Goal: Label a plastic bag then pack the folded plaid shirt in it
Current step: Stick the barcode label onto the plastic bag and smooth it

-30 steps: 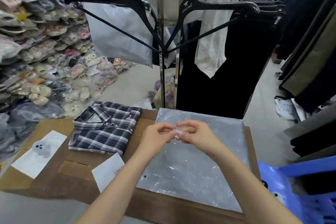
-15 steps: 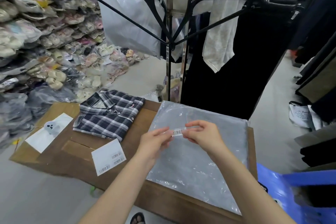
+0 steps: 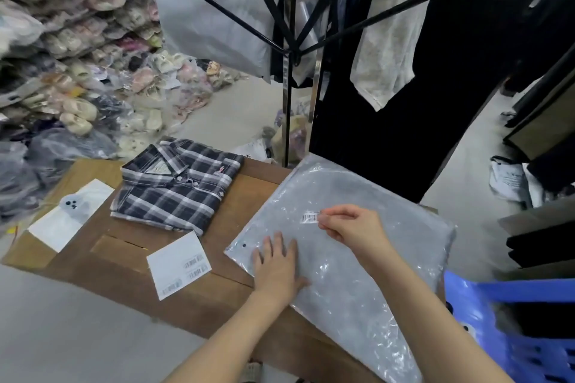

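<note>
I see my left hand (image 3: 277,267) spread flat, palm down, fingers wide, pressing the near left part of the bag (image 3: 342,258) onto the table (image 3: 242,196). The bag is a thin, glossy, grey-clear plastic rectangle, crinkled and catching light, lying across the table's right half with its right edge reaching the table's right edge. A small dark hole sits at its left corner. My right hand (image 3: 354,228) is narrowed to a pinch, thumb and forefinger nipping the right end of the label (image 3: 310,217), a small white barcode strip that lies against the bag's upper middle.

The shirt (image 3: 177,183) rests folded into a neat rectangle near the table's far left edge, well apart from the bag: soft woven plaid in dark navy, grey and white, collar up. Just in front of it, a white backing sheet (image 3: 179,264) with a few barcode stickers lies flat. The table is brown cardboard, matte and creased.
</note>
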